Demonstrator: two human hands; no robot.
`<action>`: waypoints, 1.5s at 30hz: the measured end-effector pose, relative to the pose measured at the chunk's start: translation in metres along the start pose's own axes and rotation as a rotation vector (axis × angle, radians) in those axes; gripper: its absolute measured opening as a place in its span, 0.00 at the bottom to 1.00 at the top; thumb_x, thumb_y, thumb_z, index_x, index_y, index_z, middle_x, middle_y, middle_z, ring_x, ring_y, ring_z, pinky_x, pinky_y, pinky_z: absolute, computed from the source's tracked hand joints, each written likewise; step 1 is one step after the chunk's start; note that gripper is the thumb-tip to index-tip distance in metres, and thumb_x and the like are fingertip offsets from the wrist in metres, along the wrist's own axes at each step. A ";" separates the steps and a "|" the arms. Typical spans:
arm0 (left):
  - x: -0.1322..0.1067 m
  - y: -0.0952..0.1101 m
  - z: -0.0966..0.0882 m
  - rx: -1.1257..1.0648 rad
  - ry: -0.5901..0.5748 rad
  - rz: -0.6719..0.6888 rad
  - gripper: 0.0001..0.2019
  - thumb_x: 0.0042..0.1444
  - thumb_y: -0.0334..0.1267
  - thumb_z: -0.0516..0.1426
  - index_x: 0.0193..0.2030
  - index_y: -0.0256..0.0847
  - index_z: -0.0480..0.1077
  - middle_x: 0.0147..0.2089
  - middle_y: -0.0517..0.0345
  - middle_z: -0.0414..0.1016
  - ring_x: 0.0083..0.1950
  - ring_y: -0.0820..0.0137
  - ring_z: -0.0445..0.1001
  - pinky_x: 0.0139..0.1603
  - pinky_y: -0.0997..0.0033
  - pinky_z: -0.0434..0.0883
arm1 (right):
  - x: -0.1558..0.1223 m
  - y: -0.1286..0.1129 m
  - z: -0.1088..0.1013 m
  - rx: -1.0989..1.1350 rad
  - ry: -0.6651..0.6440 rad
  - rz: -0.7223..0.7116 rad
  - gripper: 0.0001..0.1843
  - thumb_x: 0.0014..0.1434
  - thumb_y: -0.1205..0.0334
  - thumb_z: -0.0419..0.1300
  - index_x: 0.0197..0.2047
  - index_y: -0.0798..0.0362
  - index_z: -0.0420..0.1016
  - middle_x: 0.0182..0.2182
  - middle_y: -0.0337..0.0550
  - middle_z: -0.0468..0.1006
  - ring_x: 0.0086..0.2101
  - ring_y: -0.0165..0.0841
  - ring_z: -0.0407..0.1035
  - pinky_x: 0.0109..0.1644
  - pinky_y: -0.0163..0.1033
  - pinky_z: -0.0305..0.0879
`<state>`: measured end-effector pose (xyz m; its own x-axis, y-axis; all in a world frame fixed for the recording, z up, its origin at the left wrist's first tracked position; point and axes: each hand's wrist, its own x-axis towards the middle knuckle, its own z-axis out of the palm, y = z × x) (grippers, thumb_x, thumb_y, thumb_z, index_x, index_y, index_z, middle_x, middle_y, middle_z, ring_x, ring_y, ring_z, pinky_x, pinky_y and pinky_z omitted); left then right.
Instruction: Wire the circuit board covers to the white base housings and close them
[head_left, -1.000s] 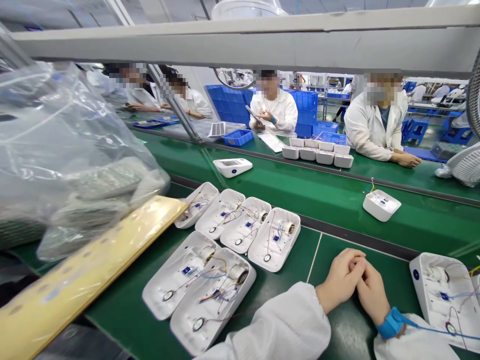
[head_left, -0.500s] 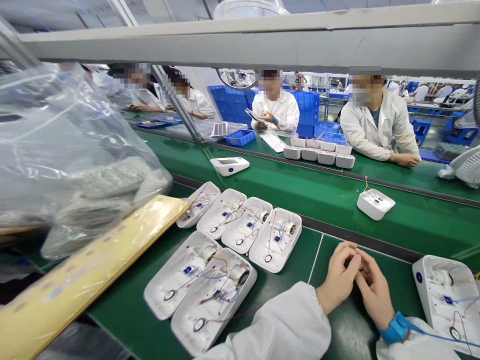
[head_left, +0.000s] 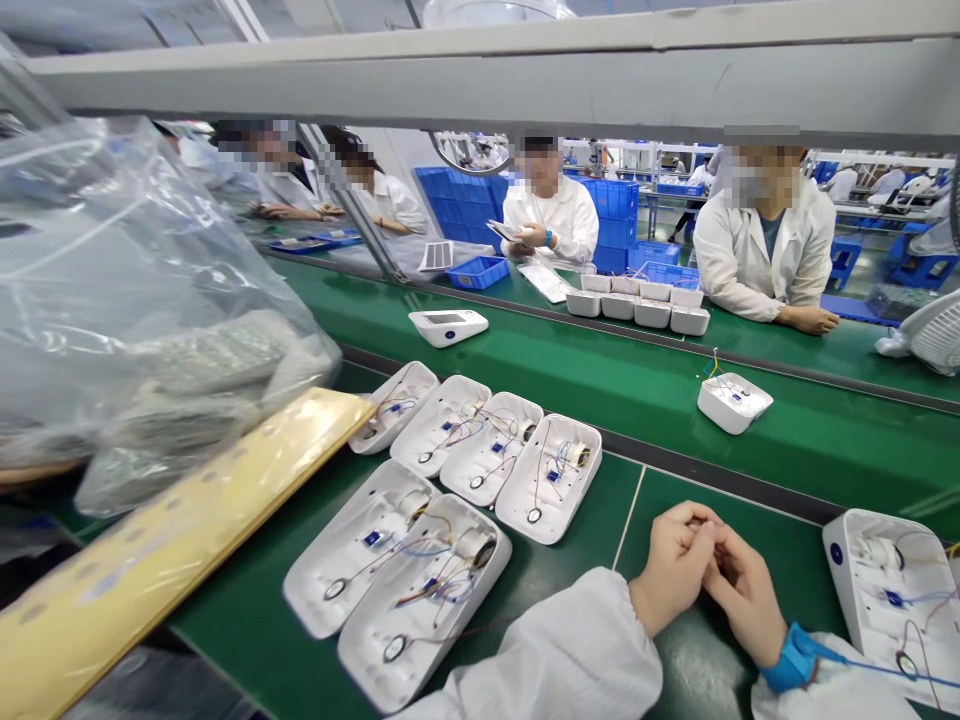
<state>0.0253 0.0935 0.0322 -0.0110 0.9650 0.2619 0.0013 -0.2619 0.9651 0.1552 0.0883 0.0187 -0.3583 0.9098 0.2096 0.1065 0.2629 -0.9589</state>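
My left hand (head_left: 673, 562) and my right hand (head_left: 748, 592) meet above the green bench (head_left: 577, 560), fingers curled and tips pressed together. Both are closed, and no object shows in them. A blue strap (head_left: 796, 655) with a cord circles my right wrist. Beside my right forearm sits an open white housing (head_left: 844, 570) with wires and a blue part inside. Left of my hands lie several more open white housings (head_left: 504, 515), each with wires, a small round part and a cylindrical part.
Beyond the bench runs a green conveyor (head_left: 585, 375) bearing a white device (head_left: 448, 327) and a wired white housing (head_left: 733, 402). A yellow board (head_left: 195, 520) and a plastic bag (head_left: 172, 350) occupy the left. A grey beam (head_left: 480, 85) crosses overhead. Co-workers sit opposite.
The white device and the wired housing on the conveyor have shifted left. My hands stay together, with the gap between their fingers smaller. The co-worker at right has leaned rightward.
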 end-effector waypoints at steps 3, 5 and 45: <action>0.000 0.001 0.002 0.015 -0.030 0.027 0.20 0.61 0.35 0.52 0.20 0.36 0.76 0.40 0.48 0.77 0.39 0.68 0.76 0.41 0.69 0.71 | 0.001 0.001 -0.001 -0.002 0.037 -0.005 0.09 0.64 0.56 0.59 0.44 0.50 0.75 0.37 0.43 0.78 0.35 0.35 0.74 0.41 0.36 0.70; 0.001 0.001 0.003 0.032 -0.048 0.046 0.16 0.60 0.34 0.53 0.24 0.36 0.78 0.40 0.48 0.77 0.42 0.66 0.76 0.43 0.68 0.71 | 0.003 0.001 -0.001 0.012 0.068 -0.007 0.09 0.64 0.57 0.59 0.46 0.49 0.74 0.41 0.44 0.78 0.38 0.36 0.75 0.43 0.36 0.70; 0.003 0.002 0.005 0.011 -0.080 -0.004 0.18 0.62 0.38 0.53 0.25 0.38 0.79 0.38 0.48 0.78 0.41 0.64 0.76 0.43 0.65 0.72 | 0.005 -0.004 -0.001 -0.058 0.080 0.008 0.10 0.65 0.54 0.56 0.40 0.51 0.74 0.33 0.41 0.76 0.33 0.34 0.71 0.38 0.36 0.70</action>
<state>0.0300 0.0955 0.0350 0.0693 0.9639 0.2569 0.0123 -0.2584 0.9660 0.1535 0.0924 0.0238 -0.2824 0.9341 0.2184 0.1640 0.2713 -0.9484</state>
